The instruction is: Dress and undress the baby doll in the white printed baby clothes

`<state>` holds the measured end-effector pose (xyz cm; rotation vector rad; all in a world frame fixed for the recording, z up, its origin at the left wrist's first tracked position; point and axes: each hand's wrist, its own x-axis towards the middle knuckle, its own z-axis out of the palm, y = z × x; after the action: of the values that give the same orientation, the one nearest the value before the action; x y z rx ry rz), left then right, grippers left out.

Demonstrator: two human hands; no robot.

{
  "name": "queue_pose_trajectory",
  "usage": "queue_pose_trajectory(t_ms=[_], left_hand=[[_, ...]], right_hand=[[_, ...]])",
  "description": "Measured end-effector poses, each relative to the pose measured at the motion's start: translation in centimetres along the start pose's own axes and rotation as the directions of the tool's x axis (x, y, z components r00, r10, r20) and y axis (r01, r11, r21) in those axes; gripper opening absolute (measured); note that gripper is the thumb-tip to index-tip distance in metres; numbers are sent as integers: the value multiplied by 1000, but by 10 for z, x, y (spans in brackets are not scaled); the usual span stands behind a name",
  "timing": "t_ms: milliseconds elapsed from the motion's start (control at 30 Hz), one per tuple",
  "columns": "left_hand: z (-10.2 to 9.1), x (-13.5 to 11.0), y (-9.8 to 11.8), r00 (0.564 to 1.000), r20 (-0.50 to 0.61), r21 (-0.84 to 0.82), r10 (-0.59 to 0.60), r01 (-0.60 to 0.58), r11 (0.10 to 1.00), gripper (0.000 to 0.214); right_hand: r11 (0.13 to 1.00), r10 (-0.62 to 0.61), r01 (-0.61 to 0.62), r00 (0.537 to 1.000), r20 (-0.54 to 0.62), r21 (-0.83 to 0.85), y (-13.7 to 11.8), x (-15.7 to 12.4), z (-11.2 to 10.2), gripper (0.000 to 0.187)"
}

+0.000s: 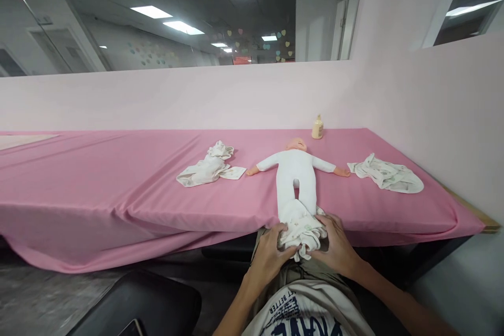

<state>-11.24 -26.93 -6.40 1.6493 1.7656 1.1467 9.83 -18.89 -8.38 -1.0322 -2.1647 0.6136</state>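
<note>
A baby doll with a white cloth body lies on the pink-covered table, arms spread wide and legs toward me. Around its lower legs and feet is a bunched white baby garment with a faint print; the feet are hidden in it. My left hand grips the garment's left side, thumb and fingers closed on the fabric. On the other side my right hand holds the garment the same way, at the table's front edge. Whether the garment is trousers or another piece, I cannot tell.
One crumpled white printed cloth lies left of the doll, another to its right. A cream pump bottle stands behind. The pink tablecloth hangs over the front edge. A black stool is at lower left.
</note>
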Motion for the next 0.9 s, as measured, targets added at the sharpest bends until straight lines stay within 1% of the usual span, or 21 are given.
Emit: queue_pose_trajectory(t_ms=[100, 167, 233, 267, 333, 433, 533, 633, 667, 700, 767, 833, 900], left_hand=[[3, -4, 3, 997, -27, -133, -69, 65, 989, 47], [4, -6, 6, 995, -40, -199, -93, 83, 977, 58], [4, -8, 9, 993, -47, -199, -111, 100, 975, 62], [4, -8, 10, 992, -48, -178, -114, 104, 978, 58], [3, -8, 10, 993, -46, -126, -105, 98, 987, 42], [3, -7, 8, 996, -13, -96, -92, 91, 991, 24], [4, -7, 10, 995, 9, -152, -104, 104, 983, 18], [6, -11, 19, 994, 25, -242, -111, 113, 964, 14], [7, -12, 22, 993, 27, -259, -113, 116, 959, 12], [7, -14, 26, 993, 29, -263, -113, 117, 958, 10], [7, -18, 32, 993, 33, -234, -116, 121, 965, 8], [6, -22, 34, 991, 36, -163, -126, 131, 978, 8], [3, -24, 31, 988, 59, -72, -141, 145, 987, 11]], right_hand=[[990, 79, -78, 997, -4, 115, -11, -5, 1, 61], [973, 138, -140, 990, 19, 185, -19, -8, -2, 57], [949, 193, -202, 979, 58, 241, -24, -10, -6, 55], [938, 216, -230, 973, 78, 259, -26, -10, -8, 54], [919, 249, -272, 962, 113, 287, -30, -11, -11, 49], [891, 264, -297, 954, 141, 343, -34, -11, -14, 37], [835, 268, -315, 949, 166, 451, -40, -10, -16, 28], [748, 293, -359, 933, 207, 559, -44, -12, -16, 26], [736, 300, -369, 929, 215, 568, -45, -13, -15, 26], [740, 303, -372, 928, 215, 561, -46, -14, -14, 26], [785, 299, -353, 936, 187, 509, -48, -16, -13, 24], [840, 284, -324, 946, 156, 434, -50, -17, -13, 21], [879, 268, -312, 949, 168, 360, -50, -17, -16, 20]])
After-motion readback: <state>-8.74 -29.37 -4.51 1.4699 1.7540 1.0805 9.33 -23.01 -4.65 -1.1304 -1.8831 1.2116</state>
